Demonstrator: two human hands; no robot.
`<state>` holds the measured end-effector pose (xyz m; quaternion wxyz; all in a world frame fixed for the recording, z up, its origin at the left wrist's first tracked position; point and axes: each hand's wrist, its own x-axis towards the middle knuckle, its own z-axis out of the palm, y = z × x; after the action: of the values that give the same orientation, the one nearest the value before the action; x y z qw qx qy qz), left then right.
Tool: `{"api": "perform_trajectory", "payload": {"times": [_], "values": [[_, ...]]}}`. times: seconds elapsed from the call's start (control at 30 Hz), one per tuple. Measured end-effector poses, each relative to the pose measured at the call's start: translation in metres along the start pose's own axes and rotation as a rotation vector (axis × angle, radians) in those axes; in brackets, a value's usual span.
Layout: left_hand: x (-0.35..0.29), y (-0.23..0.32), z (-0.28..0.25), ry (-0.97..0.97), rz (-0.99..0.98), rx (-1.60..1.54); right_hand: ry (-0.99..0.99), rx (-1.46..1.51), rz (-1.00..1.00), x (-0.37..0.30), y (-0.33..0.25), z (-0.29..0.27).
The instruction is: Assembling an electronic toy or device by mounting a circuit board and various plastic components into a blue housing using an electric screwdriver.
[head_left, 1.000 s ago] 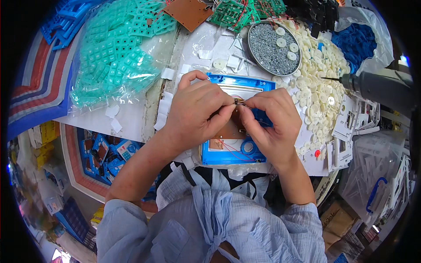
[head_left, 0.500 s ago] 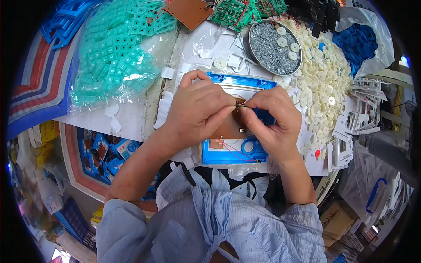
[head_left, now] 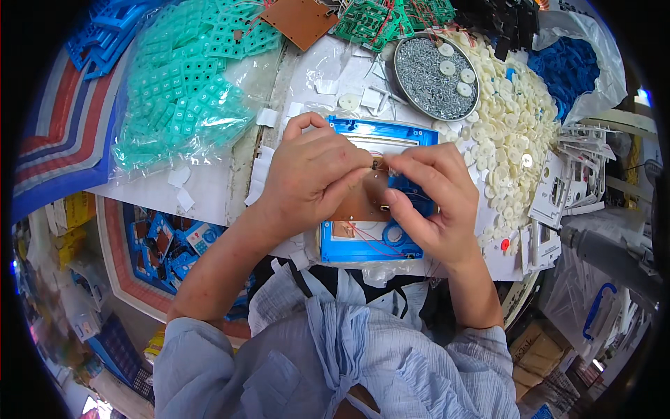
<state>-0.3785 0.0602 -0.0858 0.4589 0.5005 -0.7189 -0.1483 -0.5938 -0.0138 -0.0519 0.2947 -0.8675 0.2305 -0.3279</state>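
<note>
Both forearms come up from the lower edge and meet over a blue case (head_left: 377,244) lying open on the white table (head_left: 209,192). The left hand (head_left: 310,178) curls inward, the right hand (head_left: 429,202) arches beside it; thumbs and forefingers of both pinch narrowly on a tiny dark part (head_left: 377,164). A brown board (head_left: 366,202) sits in the case, mostly covered by the hands. The part itself is too small to identify.

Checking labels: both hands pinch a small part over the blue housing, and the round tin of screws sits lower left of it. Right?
Not quite. In the head view the round tin of screws sits above the blue housing, toward upper right. Both hands, left hand and right hand, pinch the small part.
</note>
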Motion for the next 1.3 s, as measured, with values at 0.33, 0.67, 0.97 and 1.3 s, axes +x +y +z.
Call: {"api": "perform_trajectory", "payload": {"times": [0.33,0.67,0.97,1.3], "values": [[0.000,0.002,-0.001,0.027,-0.013,0.004,-0.049,-0.017,0.058,-0.005,-0.009,-0.011],[-0.004,0.001,0.000,0.064,-0.013,0.040,-0.047,0.035,0.145,0.014,-0.015,-0.011],[-0.007,0.008,0.002,0.218,-0.141,-0.030,0.126,-0.043,0.032,0.128,0.039,0.012],[-0.010,0.013,0.005,0.209,-0.087,-0.044,0.059,-0.536,-0.012,0.305,0.110,0.064]]}}
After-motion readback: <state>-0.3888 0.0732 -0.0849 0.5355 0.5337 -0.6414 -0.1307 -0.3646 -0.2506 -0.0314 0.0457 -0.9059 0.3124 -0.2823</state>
